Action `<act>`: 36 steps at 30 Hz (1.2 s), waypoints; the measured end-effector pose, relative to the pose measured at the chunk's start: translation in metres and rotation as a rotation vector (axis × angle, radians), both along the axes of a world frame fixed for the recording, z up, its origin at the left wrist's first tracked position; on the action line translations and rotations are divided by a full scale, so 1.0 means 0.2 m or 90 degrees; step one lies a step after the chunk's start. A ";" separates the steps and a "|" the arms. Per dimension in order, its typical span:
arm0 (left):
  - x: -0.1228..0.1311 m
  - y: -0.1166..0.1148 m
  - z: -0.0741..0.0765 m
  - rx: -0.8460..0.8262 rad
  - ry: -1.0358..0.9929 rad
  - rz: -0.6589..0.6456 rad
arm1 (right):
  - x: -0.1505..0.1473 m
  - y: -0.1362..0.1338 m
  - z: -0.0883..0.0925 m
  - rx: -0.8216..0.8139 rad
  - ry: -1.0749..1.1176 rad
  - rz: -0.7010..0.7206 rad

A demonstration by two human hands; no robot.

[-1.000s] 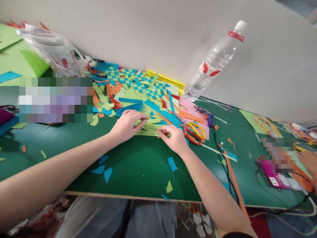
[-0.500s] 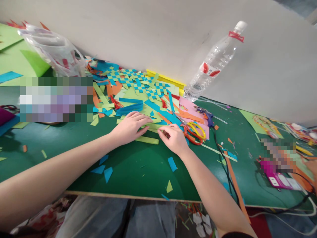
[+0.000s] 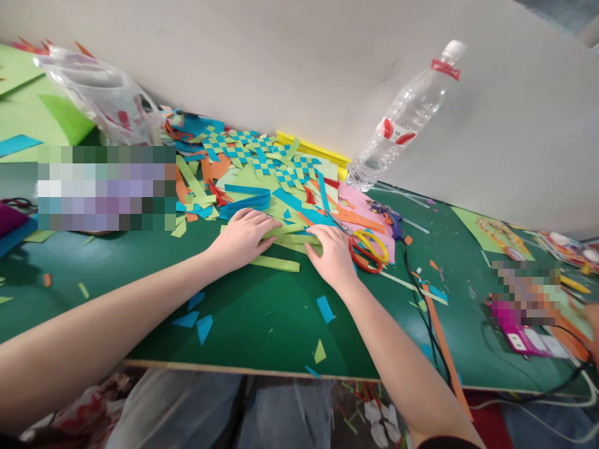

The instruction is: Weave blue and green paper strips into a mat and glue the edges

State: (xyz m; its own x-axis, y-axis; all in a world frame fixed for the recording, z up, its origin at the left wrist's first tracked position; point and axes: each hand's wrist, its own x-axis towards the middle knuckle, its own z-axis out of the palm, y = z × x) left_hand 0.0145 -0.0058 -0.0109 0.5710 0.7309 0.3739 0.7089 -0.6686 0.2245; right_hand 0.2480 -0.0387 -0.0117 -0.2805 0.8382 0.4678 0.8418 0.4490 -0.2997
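Light green paper strips (image 3: 294, 239) lie between my hands on the green table. My left hand (image 3: 246, 240) rests over their left part, palm down, with fingers stretched out and thumb apart. On the strips' right end lie the fingertips of my right hand (image 3: 332, 252), its thumb spread away from the fingers. A separate folded green strip (image 3: 276, 264) lies just below. Beside my right hand are scissors (image 3: 369, 249) with red and yellow handles. Folded blue strips (image 3: 248, 199) sit above my left hand. My fingers partly cover the green strips.
Woven blue-and-green paper pieces (image 3: 262, 156) are heaped against the wall. A clear plastic bottle (image 3: 407, 118) stands behind a glue gun (image 3: 395, 224) with a black cable. A plastic-bagged cup (image 3: 103, 93) is at left. Blue scraps (image 3: 326, 309) litter the front; a magenta device (image 3: 524, 330) lies right.
My right hand has loosened from a pinch on the green strip, its fingers now extended. My left hand has shifted slightly left, and the hands are farther apart.
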 end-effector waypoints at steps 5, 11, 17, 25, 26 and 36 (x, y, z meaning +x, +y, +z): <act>0.00 0.00 0.01 -0.002 -0.028 -0.014 | 0.00 0.00 -0.01 -0.023 -0.025 -0.009; 0.01 -0.02 0.03 -0.010 -0.035 -0.133 | 0.00 0.00 0.00 -0.024 0.006 -0.003; 0.01 -0.03 0.06 0.034 -0.061 -0.120 | 0.00 0.00 0.00 -0.025 0.019 -0.007; -0.14 0.09 0.05 0.089 0.000 0.234 | -0.01 0.00 0.00 -0.037 0.023 -0.020; -0.16 0.11 0.04 0.084 0.014 0.254 | -0.01 0.00 0.00 -0.038 0.025 -0.017; -0.16 0.12 0.01 0.083 -0.005 0.187 | -0.01 0.00 0.02 0.007 0.075 0.007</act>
State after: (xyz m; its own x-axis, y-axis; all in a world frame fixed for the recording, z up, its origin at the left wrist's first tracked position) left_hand -0.0166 0.0177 -0.0092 0.3391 0.8100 0.4785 0.8746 -0.4588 0.1569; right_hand 0.2452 -0.0393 -0.0073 -0.2322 0.8298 0.5074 0.7963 0.4617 -0.3907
